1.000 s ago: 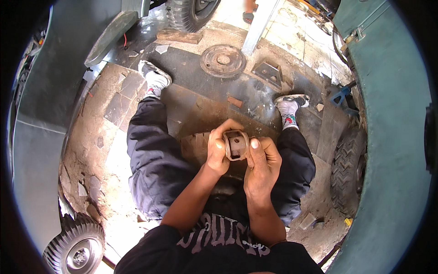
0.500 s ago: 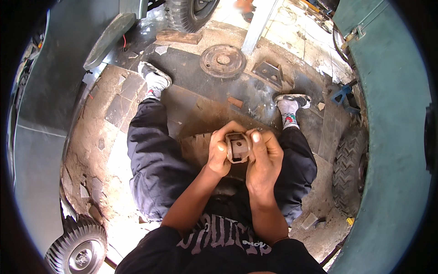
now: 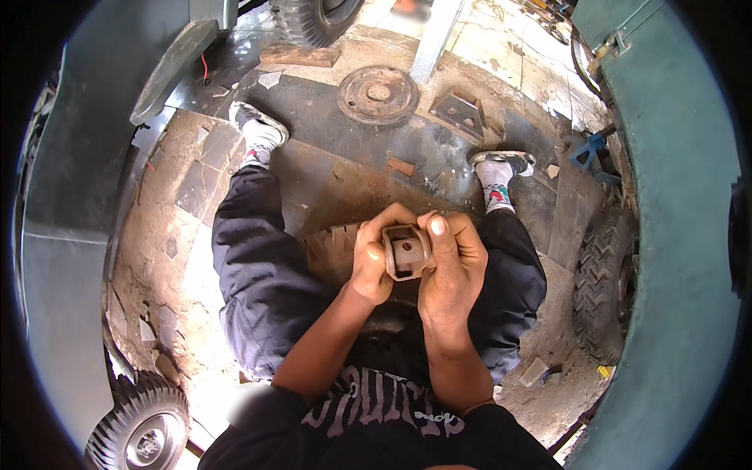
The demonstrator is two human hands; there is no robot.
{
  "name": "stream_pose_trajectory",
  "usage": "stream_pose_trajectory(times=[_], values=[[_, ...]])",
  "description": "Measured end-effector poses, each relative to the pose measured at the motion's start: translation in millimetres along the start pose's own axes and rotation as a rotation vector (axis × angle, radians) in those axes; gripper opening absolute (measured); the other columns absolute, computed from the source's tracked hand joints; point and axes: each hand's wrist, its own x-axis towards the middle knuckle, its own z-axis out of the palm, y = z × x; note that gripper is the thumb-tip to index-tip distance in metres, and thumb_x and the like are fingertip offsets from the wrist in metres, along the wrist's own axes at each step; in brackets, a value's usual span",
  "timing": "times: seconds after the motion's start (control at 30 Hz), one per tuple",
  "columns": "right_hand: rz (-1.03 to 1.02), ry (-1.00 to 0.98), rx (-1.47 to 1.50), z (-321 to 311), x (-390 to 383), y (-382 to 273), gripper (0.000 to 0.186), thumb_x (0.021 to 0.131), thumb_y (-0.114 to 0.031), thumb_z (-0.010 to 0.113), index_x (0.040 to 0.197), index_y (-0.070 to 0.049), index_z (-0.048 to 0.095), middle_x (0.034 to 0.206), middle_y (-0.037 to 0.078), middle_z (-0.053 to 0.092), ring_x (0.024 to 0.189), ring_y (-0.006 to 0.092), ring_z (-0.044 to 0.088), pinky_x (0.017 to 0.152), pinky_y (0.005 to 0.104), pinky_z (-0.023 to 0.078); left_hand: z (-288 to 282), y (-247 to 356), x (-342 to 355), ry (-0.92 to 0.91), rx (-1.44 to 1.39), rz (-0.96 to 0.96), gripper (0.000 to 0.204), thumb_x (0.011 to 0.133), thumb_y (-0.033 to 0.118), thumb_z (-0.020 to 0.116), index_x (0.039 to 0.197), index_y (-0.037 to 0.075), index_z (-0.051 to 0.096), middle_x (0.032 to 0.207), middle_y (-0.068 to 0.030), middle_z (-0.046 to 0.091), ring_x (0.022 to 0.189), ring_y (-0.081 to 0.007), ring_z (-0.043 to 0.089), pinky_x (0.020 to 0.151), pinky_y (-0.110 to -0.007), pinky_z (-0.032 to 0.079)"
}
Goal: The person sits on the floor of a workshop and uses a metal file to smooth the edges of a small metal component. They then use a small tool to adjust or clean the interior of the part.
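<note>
Dusty floor [image 3: 325, 178], hollow brown part [image 3: 407, 257] between both hands' fingers [image 3: 394, 215]

L hand [image 3: 371, 265]: curled round left side of metal part [image 3: 407, 246]
R hand [image 3: 453, 270]: grips its right edge, thumb up top
Metal part: hollow, brownish, sm. hole inside, held btwn legs
Legs [image 3: 262, 258]: dk trousers, spread L & R
Far: rusty disc [image 3: 356, 100], wood block [image 3: 300, 55] to its left, far wheel [image 3: 301, 22] nr block
Right: green panel [image 3: 681, 172], R wheel [image 3: 597, 294], blue stand [image 3: 583, 153] farther off
Near L: another wheel [image 3: 145, 439] by grey panel [image 3: 70, 204]
</note>
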Motion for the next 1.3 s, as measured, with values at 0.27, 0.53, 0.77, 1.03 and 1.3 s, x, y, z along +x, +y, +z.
stream_pose_trajectory(times=[0.27,0.53,0.77,1.03,1.3], values=[[-0.003,0.007,0.019,0,2,1,0.026,0.104,-0.017,0.064,0.083,-0.001,0.061,0.071,-0.002,0.054,0.062,0.0034,0.044,0.056,0.0221,0.035,1,-2,3,0.002,0.006,0.002,0.106,0.080,0.098,0.029,0.097,-0.003,0.060,0.078,-0.0067,0.063,0.074,-0.0141,0.063,0.065,-0.029,0.049],[0.013,0.004,0.011,3,3,3,0.025,0.104,-0.017,0.062,0.085,-0.001,0.062,0.070,-0.003,0.051,0.061,0.0034,0.039,0.058,0.0227,0.031,1,-3,1,0.009,-0.050,-0.025,0.105,0.081,0.097,0.030,0.098,-0.002,0.059,0.077,-0.0061,0.063,0.071,-0.0126,0.061,0.063,-0.026,0.047],[-0.020,-0.024,0.085,-5,0,10,0.023,0.103,-0.015,0.064,0.085,-0.001,0.063,0.069,-0.003,0.053,0.061,0.0023,0.042,0.054,0.0218,0.033,-1,-4,3,0.031,-0.011,-0.008,0.105,0.081,0.097,0.032,0.100,-0.002,0.061,0.081,-0.0055,0.063,0.075,-0.0113,0.060,0.064,-0.026,0.048],[-0.007,-0.005,0.094,-2,-8,14,0.029,0.105,-0.015,0.060,0.078,-0.005,0.055,0.067,-0.003,0.047,0.061,0.0043,0.037,0.055,0.0236,0.029,-3,-3,12,0.028,0.032,0.026,0.105,0.087,0.092,0.025,0.103,-0.006,0.059,0.087,-0.0062,0.061,0.077,-0.0118,0.057,0.066,-0.025,0.046],[0.047,-0.003,0.128,0,-5,13,0.028,0.104,-0.015,0.062,0.079,-0.003,0.057,0.068,-0.003,0.050,0.061,0.0039,0.040,0.056,0.0230,0.032,1,2,8,0.089,0.042,-0.030,0.107,0.080,0.097,0.031,0.101,-0.004,0.060,0.086,-0.0059,0.064,0.079,-0.0114,0.060,0.070,-0.026,0.049]])
